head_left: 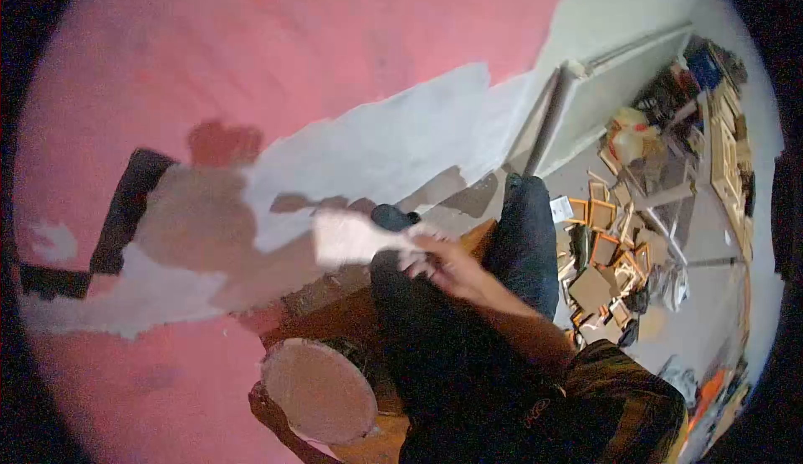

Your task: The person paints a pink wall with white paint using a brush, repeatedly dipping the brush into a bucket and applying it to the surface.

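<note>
My right hand (443, 263) is closed around the handle of a wide putty knife (347, 238). Its pale blade is blurred by motion and held out in front of the wall. At the lower left, a round tub (319, 390) shows its broad, shaded top; what is in it is hard to make out. My left hand (266, 410) lies in shadow along the tub's outer side and holds it, its fingers mostly hidden. The pink wall (351, 29) carries a large whitish patch (393, 130) with an uneven edge, and my shadow falls across it.
My dark-trousered legs (519, 247) rest over a brown wooden surface (335, 322). A pale panel (619, 88) leans at the upper right. Wooden frames and offcuts (602, 272) are heaped on the floor at right, near plastic bags (631, 142). Black patches (130, 205) mark the wall's left side.
</note>
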`<act>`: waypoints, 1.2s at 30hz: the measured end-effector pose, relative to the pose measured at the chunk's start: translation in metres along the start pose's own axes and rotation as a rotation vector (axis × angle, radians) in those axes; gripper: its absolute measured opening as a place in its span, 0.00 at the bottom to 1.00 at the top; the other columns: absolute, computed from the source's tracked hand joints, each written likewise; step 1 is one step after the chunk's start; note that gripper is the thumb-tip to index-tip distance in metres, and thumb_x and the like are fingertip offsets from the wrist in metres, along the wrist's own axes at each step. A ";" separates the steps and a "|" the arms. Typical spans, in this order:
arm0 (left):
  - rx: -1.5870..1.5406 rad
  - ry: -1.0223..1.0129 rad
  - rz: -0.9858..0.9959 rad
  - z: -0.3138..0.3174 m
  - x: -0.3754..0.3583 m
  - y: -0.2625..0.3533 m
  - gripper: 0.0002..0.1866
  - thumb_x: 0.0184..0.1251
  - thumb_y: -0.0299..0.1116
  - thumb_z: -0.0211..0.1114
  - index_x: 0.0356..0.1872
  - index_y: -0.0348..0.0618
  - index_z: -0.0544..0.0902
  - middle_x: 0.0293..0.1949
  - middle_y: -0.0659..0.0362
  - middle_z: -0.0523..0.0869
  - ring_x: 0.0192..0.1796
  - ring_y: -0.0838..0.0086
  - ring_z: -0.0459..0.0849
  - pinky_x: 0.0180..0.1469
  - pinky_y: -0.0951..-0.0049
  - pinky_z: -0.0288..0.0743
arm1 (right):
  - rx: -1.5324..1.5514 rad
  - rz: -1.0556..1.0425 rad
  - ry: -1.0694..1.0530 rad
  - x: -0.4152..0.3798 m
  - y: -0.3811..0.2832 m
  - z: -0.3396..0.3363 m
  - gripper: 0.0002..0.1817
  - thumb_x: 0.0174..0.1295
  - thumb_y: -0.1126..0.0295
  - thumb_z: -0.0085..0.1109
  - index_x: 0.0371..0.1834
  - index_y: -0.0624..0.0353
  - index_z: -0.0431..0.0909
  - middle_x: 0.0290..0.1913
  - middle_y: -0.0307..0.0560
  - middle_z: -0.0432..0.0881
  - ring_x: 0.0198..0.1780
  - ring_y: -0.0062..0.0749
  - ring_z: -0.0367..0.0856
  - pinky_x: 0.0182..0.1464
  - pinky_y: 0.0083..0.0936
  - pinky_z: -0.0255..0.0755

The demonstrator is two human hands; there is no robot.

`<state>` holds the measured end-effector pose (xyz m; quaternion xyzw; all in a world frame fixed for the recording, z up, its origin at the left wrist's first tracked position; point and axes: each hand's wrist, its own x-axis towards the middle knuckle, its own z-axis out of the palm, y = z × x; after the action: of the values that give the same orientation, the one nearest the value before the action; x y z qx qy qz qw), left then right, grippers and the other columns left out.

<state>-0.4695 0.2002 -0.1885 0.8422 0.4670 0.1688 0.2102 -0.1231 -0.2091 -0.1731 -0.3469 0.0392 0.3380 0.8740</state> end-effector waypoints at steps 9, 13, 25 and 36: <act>0.162 0.091 0.890 0.043 0.075 0.247 0.17 0.72 0.36 0.56 0.55 0.36 0.78 0.51 0.48 0.80 0.57 0.54 0.76 0.59 0.57 0.71 | -0.141 -0.455 0.356 -0.025 -0.106 -0.139 0.12 0.66 0.73 0.56 0.50 0.59 0.70 0.37 0.46 0.81 0.30 0.27 0.81 0.29 0.21 0.74; 0.310 0.149 1.414 0.101 0.067 0.401 0.17 0.68 0.38 0.60 0.55 0.42 0.79 0.50 0.48 0.80 0.56 0.54 0.76 0.62 0.51 0.66 | -0.170 -0.484 0.461 -0.029 -0.123 -0.153 0.15 0.63 0.78 0.54 0.51 0.58 0.64 0.37 0.49 0.81 0.27 0.28 0.78 0.25 0.23 0.72; 0.163 0.890 1.850 0.178 0.060 0.728 0.21 0.60 0.50 0.65 0.55 0.67 0.80 0.55 0.67 0.78 0.52 0.69 0.75 0.52 0.59 0.66 | -0.632 -0.742 0.800 0.083 -0.113 -0.179 0.18 0.72 0.65 0.44 0.62 0.53 0.72 0.26 0.35 0.72 0.27 0.17 0.66 0.29 0.18 0.62; 0.329 0.912 1.721 0.180 0.049 0.722 0.24 0.58 0.51 0.66 0.58 0.66 0.79 0.59 0.62 0.77 0.56 0.66 0.76 0.57 0.57 0.66 | -0.578 -0.739 0.993 0.128 -0.119 -0.167 0.18 0.72 0.66 0.47 0.62 0.57 0.73 0.26 0.35 0.70 0.27 0.15 0.65 0.28 0.18 0.62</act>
<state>0.1590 -0.1365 0.0314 0.7677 -0.2508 0.5054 -0.3038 0.0768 -0.3058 -0.2692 -0.6709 0.2225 -0.1849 0.6828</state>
